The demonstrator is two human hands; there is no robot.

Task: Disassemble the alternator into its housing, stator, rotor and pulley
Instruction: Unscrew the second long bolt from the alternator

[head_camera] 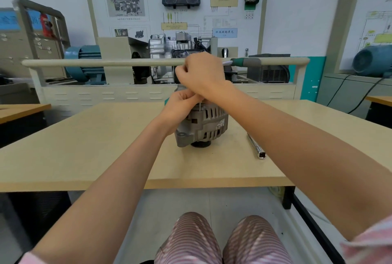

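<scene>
Alternator (202,124) on table (84,147), under both hands: left hand (180,104), right hand (201,72).

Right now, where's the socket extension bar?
Head view: the extension bar lies flat on the table, right of the alternator, untouched by either hand, its square end toward the person.

A pale wooden table (84,147) stands before a cream training bench (148,92) (teal motor (84,66) on it), backed by a wall-mounted diagram board (176,5) and white walls.
</scene>
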